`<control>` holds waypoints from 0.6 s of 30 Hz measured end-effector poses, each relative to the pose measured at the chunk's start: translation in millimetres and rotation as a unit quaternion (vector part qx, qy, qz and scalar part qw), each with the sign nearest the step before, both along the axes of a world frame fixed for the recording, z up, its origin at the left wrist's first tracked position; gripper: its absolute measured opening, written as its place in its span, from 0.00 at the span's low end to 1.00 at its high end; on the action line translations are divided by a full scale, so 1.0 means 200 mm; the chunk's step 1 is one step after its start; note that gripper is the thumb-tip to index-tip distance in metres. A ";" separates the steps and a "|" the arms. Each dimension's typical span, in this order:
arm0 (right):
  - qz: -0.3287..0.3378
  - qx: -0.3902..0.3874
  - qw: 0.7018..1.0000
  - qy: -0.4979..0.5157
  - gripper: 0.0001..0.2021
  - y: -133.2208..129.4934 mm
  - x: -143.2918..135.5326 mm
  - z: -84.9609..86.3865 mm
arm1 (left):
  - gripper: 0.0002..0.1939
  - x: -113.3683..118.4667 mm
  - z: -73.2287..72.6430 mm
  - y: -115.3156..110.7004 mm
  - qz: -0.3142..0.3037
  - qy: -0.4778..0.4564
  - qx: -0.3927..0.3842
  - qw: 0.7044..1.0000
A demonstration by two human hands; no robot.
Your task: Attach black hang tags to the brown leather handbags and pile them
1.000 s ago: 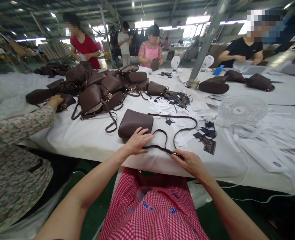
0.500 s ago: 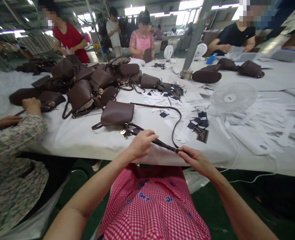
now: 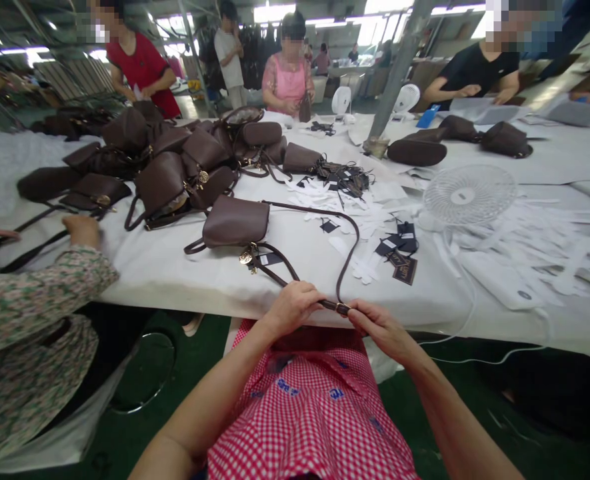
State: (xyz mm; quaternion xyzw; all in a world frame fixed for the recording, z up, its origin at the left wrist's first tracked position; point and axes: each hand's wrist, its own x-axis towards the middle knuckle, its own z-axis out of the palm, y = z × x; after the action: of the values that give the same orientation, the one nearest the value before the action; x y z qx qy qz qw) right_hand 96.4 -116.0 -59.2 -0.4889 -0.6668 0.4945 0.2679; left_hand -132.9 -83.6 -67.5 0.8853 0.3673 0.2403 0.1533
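Note:
A dark brown handbag (image 3: 237, 221) lies on the white-covered table in front of me. Its long shoulder strap (image 3: 351, 257) loops out to the right and comes back to my hands at the table's front edge. My left hand (image 3: 297, 305) is closed round the strap. Close beside it, my right hand (image 3: 375, 325) pinches the strap at a small metal buckle (image 3: 342, 309). A gold round charm (image 3: 246, 257) and a dark tag (image 3: 271, 258) hang at the bag's near side.
Brown handbags (image 3: 162, 177) are heaped at the left, where a co-worker's hand (image 3: 82, 230) handles straps. Black hang tags (image 3: 403, 267) and white paper strips lie right of the bag. A white fan (image 3: 467, 197) stands further right, near a metal post (image 3: 397, 73).
My left hand has moved right and down along the strap and closed on it near the buckle. My right hand has shifted slightly left. The co-worker at left has drawn straps nearer.

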 end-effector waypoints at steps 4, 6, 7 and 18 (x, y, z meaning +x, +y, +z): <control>-0.005 -0.025 0.999 0.029 0.20 0.01 -0.03 -0.01 | 0.12 0.02 0.01 -0.04 -0.005 -0.051 -0.024 0.998; -0.006 -0.028 0.999 0.045 0.20 0.01 -0.06 0.00 | 0.13 0.05 0.01 -0.06 -0.014 -0.094 -0.027 0.995; -0.005 -0.030 0.998 0.057 0.20 0.01 -0.07 0.00 | 0.12 0.06 0.01 -0.07 -0.008 -0.114 -0.029 0.993; -0.072 0.125 0.989 0.015 0.15 0.00 -0.12 -0.06 | 0.06 0.02 0.01 -0.10 0.049 -0.296 -0.147 0.943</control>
State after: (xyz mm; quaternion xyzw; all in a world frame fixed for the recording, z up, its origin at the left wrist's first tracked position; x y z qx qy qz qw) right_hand 72.9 -115.4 -71.5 -0.4909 -0.6820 0.3942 0.3721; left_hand -128.7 -103.2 -64.5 0.7231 0.3795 0.4420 0.3712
